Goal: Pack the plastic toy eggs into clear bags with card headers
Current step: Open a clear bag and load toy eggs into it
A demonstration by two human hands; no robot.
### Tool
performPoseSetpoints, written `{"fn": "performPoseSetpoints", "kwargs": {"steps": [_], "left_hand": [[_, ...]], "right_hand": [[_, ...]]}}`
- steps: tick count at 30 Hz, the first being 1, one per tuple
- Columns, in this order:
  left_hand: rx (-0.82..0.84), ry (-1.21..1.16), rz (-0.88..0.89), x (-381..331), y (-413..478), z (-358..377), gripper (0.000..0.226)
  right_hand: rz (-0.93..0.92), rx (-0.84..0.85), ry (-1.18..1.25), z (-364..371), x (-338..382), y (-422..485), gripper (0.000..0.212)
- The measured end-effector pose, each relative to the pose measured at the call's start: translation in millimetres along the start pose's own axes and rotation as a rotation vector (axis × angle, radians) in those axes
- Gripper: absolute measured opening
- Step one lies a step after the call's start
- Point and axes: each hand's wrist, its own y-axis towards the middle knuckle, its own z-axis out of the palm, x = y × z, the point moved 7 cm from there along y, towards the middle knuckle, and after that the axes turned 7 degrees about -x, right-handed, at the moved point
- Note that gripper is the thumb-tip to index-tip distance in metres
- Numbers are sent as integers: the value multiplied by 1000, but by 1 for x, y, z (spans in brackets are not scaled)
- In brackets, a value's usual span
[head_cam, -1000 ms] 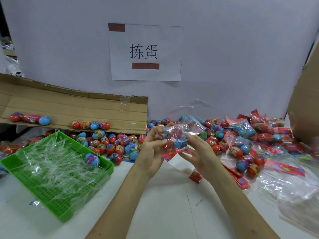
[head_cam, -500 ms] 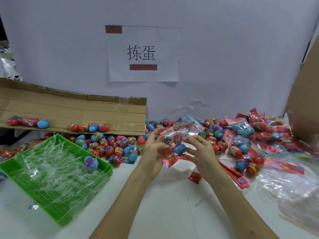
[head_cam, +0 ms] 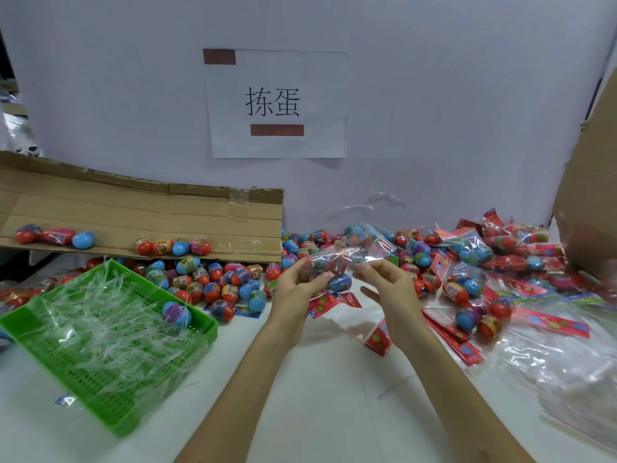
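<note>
A clear bag (head_cam: 337, 262) with a red card header hanging below it is held up over the middle of the table. Inside it sit toy eggs, one of them blue. My left hand (head_cam: 297, 289) grips the bag's lower left part around the eggs. My right hand (head_cam: 387, 282) pinches the bag's plastic at its right edge with thumb and forefinger. Loose red, blue and pink eggs (head_cam: 213, 282) lie in a heap behind and left of my hands. Filled bags (head_cam: 470, 252) are piled to the right.
A green slotted tray (head_cam: 110, 396) full of clear plastic strips and one blue egg sits front left. A flattened cardboard sheet (head_cam: 140, 212) with some eggs leans at the back left. A cardboard box wall (head_cam: 591, 195) stands right. Empty bags with red headers (head_cam: 547, 322) lie front right.
Both hands have lowered the bag a little and drawn slightly apart. My right hand has shifted from under the bag to pinching its right edge.
</note>
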Motion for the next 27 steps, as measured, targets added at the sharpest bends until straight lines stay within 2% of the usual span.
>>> {"fn": "performPoseSetpoints", "kwargs": {"steps": [5,10,15,22,27], "left_hand": [[-19,17,14,0,1,-2,27],[93,-125,-58,-3,0,1,31],[144,-246,-129,-2,-5,8,25],[200,-249,-132,-3,-12,8,24],[277,-318,-164,-10,-19,8,23]], "right_hand": [[13,39,16,7,1,-3,19],[82,100,90,5,-1,-2,20],[74,64,34,6,-4,-3,21],[161,47,7,6,-14,-9,25],[366,279,267,21,-11,-18,45]]}}
